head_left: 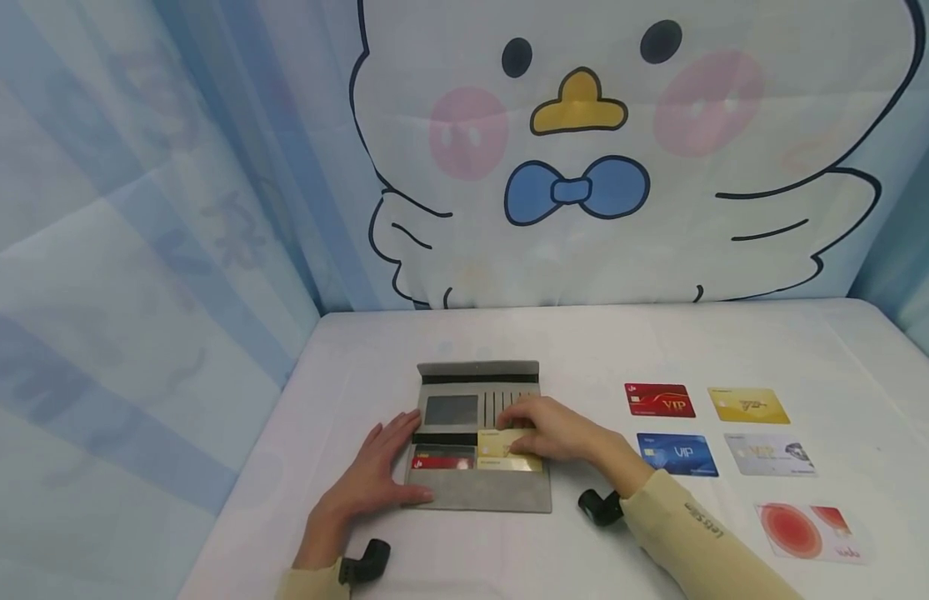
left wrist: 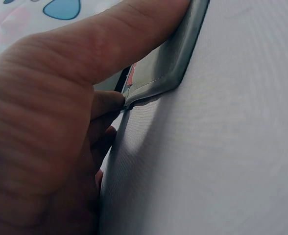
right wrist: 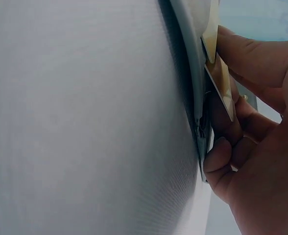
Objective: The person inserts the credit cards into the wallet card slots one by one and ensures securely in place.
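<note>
A grey card wallet lies unfolded on the white table, with a clear window and narrow slots in its upper half. My left hand rests along the wallet's left edge, fingers fairly straight, thumb on the lower left corner. With my right hand I pinch a gold card at the lower right pocket. Close up in the right wrist view, thumb and fingers hold the tilted gold card beside the wallet edge. A red card sits in the lower left pocket.
Several cards lie right of the wallet: a red VIP card, a yellow card, a blue VIP card, a silver card and a white-and-red card. A cartoon-printed curtain hangs behind the table.
</note>
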Action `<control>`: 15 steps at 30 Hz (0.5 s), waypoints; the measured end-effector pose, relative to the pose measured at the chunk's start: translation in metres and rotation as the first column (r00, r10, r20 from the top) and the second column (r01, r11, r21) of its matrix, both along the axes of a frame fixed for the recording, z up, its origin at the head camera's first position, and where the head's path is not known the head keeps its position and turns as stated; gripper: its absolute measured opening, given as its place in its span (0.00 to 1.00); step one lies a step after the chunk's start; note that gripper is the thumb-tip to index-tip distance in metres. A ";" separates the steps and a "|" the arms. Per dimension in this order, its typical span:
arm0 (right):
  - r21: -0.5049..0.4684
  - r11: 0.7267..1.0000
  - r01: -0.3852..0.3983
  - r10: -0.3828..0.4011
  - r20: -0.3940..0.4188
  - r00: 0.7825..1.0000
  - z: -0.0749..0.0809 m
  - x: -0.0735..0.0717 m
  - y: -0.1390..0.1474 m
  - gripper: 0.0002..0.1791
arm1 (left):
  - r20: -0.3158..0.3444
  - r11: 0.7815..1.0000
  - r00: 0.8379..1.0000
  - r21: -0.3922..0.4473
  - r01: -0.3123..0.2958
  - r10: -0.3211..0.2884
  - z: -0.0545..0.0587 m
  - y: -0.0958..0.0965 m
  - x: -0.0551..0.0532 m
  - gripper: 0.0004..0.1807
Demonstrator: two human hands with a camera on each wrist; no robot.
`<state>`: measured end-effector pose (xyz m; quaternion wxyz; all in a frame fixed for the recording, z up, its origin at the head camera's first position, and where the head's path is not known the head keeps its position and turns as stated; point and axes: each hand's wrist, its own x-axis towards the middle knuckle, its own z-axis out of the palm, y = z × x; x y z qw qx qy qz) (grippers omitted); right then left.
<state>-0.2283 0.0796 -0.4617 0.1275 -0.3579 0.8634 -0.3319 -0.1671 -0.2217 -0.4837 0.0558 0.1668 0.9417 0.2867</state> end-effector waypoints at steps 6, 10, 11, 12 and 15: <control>-0.012 0.999 0.036 -0.036 0.002 0.999 0.000 0.003 -0.001 0.14 | -0.001 1.000 1.000 -0.001 0.000 0.000 -0.001 0.000 0.000 0.58; -0.029 0.996 0.079 -0.079 0.024 0.997 -0.001 0.004 -0.002 0.12 | -0.014 1.000 1.000 -0.012 0.004 -0.005 -0.001 0.000 0.000 0.59; -0.030 0.996 0.085 -0.085 0.020 0.996 -0.001 0.004 -0.002 0.11 | -0.016 1.000 1.000 -0.014 0.006 -0.007 -0.001 0.000 -0.001 0.59; -0.029 0.995 0.092 -0.091 0.015 0.996 -0.001 0.005 -0.002 0.11 | -0.017 1.000 1.000 -0.017 0.009 -0.009 -0.002 0.000 -0.001 0.60; -0.021 0.994 0.104 -0.104 0.007 0.995 0.000 0.006 -0.002 0.10 | -0.016 1.000 1.000 -0.017 0.014 -0.014 -0.002 -0.001 -0.001 0.59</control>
